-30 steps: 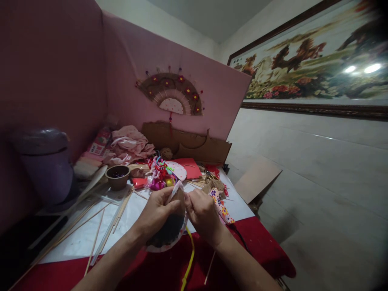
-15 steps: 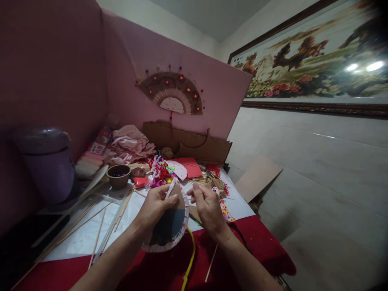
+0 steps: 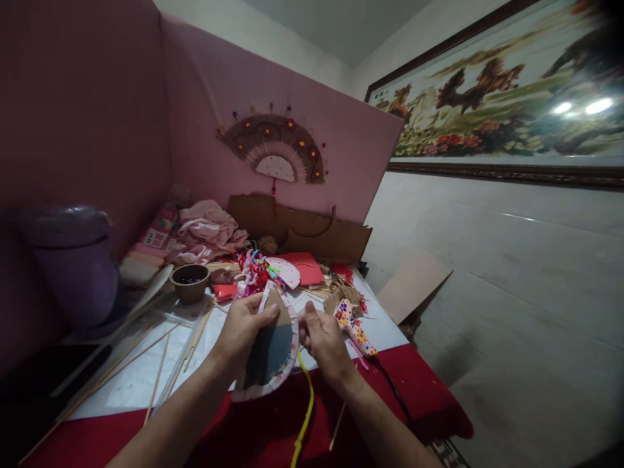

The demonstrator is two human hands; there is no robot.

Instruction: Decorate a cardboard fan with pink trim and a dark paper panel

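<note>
My left hand (image 3: 242, 327) grips a fan-shaped cardboard piece (image 3: 273, 348) with a white patterned rim, holding it upright above the table with the thumb across its top. My right hand (image 3: 324, 341) is closed in a pinch at the piece's right edge; what it pinches is too small to make out. A yellow strip (image 3: 305, 416) hangs down below the piece over the red cloth (image 3: 273, 435). A spotted, colourful glue-gun-like thing (image 3: 353, 325) lies just right of my right hand.
Wooden sticks (image 3: 166, 364) lie on the white sheet (image 3: 131, 383) at left. A brown bowl (image 3: 189, 283), a purple pot (image 3: 73, 260), pink cloth (image 3: 209, 231), coloured ribbons (image 3: 256, 273), red paper (image 3: 305, 268) and cardboard (image 3: 312, 234) crowd the back. A decorated fan (image 3: 275, 149) hangs on the pink board.
The fan-shaped piece has turned more upright and shifted slightly left. My right hand dropped from its top edge to its right side, fingers closing in.
</note>
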